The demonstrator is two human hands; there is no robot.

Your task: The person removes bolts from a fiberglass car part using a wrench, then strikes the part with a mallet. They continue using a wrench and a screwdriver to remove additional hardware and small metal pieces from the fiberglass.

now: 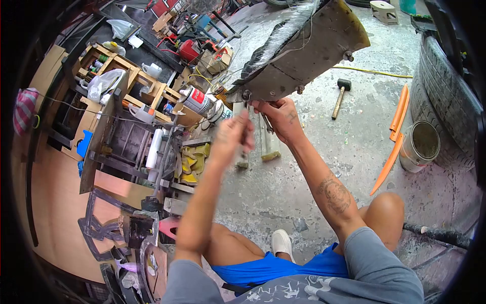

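Note:
A worn dark panel [309, 55] with bolts along its edge is at the top centre, held up off the floor. At its lower left corner, my left hand [233, 138] is blurred by motion, fingers curled just below a bolt [246, 95]; what it grips is too smeared to name. My right hand [280, 117] is closed close beside it, thumb and fingertips at the panel's lower edge. From under its palm sticks a slim metal tool [267, 123] like a wrench.
On the floor to the right are a mallet [340, 99], orange strips [389, 162], a can [420, 146] and a large tire [443, 101]. To the left stand paint cans [196, 101], a cluttered wooden rack [134, 76] and yellow-green cloth [194, 163]. Bent knees frame the lower centre.

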